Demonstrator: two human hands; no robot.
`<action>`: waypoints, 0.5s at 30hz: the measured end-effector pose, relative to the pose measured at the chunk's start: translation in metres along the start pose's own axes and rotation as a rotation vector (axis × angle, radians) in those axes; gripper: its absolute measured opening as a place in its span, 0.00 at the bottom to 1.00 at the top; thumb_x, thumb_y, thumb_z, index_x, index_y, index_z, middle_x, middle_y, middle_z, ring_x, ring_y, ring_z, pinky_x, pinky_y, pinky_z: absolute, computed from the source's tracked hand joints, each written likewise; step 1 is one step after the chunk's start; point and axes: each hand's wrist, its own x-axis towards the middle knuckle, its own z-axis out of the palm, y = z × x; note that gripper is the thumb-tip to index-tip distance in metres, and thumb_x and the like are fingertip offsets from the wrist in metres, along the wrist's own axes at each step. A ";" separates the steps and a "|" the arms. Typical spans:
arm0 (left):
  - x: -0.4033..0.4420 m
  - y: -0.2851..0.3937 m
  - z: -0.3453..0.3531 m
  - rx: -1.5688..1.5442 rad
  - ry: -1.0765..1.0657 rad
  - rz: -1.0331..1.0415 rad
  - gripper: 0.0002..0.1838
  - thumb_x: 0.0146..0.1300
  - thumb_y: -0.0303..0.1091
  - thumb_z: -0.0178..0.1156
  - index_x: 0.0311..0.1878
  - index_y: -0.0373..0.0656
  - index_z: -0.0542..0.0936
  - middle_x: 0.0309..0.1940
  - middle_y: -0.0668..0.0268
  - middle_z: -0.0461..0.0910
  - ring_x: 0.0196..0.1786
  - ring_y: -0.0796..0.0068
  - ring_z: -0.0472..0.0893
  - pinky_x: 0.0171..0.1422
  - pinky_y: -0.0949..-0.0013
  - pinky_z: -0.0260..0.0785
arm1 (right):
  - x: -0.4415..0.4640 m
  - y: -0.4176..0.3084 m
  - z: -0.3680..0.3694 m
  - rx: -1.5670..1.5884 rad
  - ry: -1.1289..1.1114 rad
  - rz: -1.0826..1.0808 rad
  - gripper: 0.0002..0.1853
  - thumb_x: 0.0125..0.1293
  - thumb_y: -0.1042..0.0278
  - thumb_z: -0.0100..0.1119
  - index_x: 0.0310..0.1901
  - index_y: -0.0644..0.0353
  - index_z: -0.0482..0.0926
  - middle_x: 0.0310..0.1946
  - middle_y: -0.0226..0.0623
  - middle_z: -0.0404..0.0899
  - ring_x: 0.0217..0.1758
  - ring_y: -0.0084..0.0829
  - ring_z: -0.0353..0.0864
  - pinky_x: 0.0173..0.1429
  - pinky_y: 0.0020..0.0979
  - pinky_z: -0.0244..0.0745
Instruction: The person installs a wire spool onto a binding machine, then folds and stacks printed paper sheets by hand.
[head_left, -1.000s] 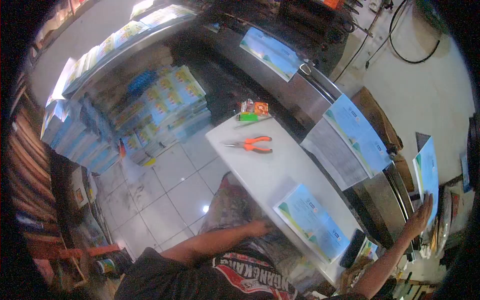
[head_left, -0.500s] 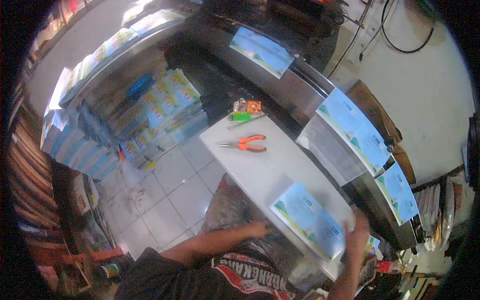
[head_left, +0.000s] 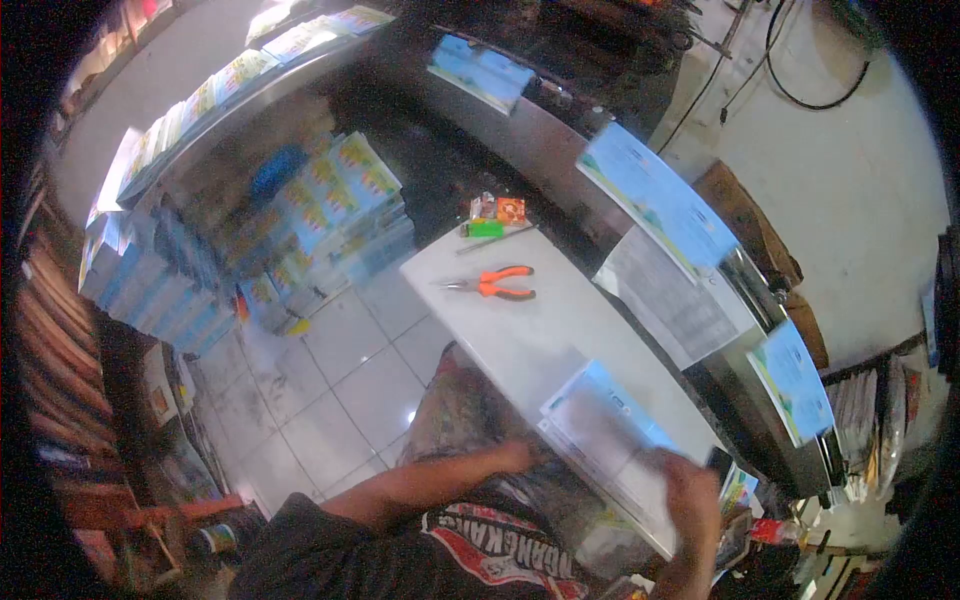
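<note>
A stack of printed sheets with blue covers (head_left: 600, 385) lies at the near right end of the white table (head_left: 530, 330). Over its middle is a blurred greyish-white sheet (head_left: 590, 425). My right hand (head_left: 685, 490) is over the stack's right end, fingers smeared by motion, so its grip is unclear. At the table's near edge, beside the stack, rests my left hand (head_left: 520, 457); its fingers are hard to make out. Orange-handled pliers (head_left: 495, 283) lie farther up the table. Behind them are a green lighter (head_left: 483, 230), a small orange packet (head_left: 511, 211) and a thin rod (head_left: 495, 240).
A long metal rail (head_left: 560, 150) curves behind the table, carrying blue printed sheets (head_left: 660, 200) and a greyish sheet (head_left: 670, 300). Tall stacks of printed paper (head_left: 340, 200) stand on the tiled floor (head_left: 340, 370) at left. A bottle with a red label (head_left: 772, 531) lies at lower right.
Blue sheets on the rail have shifted up and left, while the lowest one stays nearly in place. My right hand has moved left over the stack, where a greyish-white sheet now shows.
</note>
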 end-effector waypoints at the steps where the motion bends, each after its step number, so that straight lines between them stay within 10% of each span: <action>1: -0.005 0.013 -0.016 0.114 -0.150 -0.041 0.31 0.63 0.57 0.54 0.59 0.40 0.73 0.48 0.44 0.78 0.44 0.45 0.81 0.53 0.50 0.72 | 0.006 0.004 -0.022 0.016 0.079 0.037 0.13 0.62 0.69 0.53 0.46 0.59 0.82 0.42 0.48 0.82 0.46 0.49 0.82 0.53 0.39 0.76; 4: -0.003 0.004 -0.015 0.181 -0.177 -0.040 0.31 0.64 0.57 0.52 0.60 0.41 0.72 0.48 0.46 0.79 0.40 0.47 0.82 0.52 0.51 0.73 | 0.025 0.081 -0.069 0.133 0.486 0.209 0.17 0.62 0.69 0.56 0.52 0.60 0.78 0.43 0.48 0.82 0.42 0.45 0.83 0.45 0.39 0.76; 8: -0.022 0.028 -0.028 -0.072 0.071 0.002 0.30 0.66 0.58 0.48 0.58 0.42 0.74 0.45 0.48 0.81 0.41 0.48 0.82 0.54 0.51 0.72 | 0.042 0.138 -0.137 -0.387 1.209 0.078 0.21 0.67 0.79 0.44 0.61 0.61 0.73 0.62 0.43 0.72 0.65 0.40 0.71 0.67 0.37 0.65; 11: -0.024 0.032 -0.032 -0.012 0.098 0.117 0.28 0.66 0.54 0.49 0.59 0.42 0.74 0.47 0.46 0.79 0.46 0.49 0.81 0.58 0.51 0.70 | 0.076 0.197 -0.131 -0.019 1.178 -0.018 0.23 0.65 0.83 0.41 0.61 0.60 0.72 0.63 0.45 0.71 0.67 0.41 0.68 0.70 0.38 0.62; 15: 0.006 0.000 -0.015 0.159 -0.213 -0.080 0.27 0.67 0.51 0.50 0.62 0.43 0.71 0.54 0.45 0.76 0.52 0.49 0.79 0.62 0.52 0.68 | 0.095 0.255 -0.070 -0.299 0.821 0.023 0.24 0.64 0.84 0.41 0.62 0.60 0.71 0.62 0.45 0.72 0.67 0.44 0.68 0.69 0.39 0.63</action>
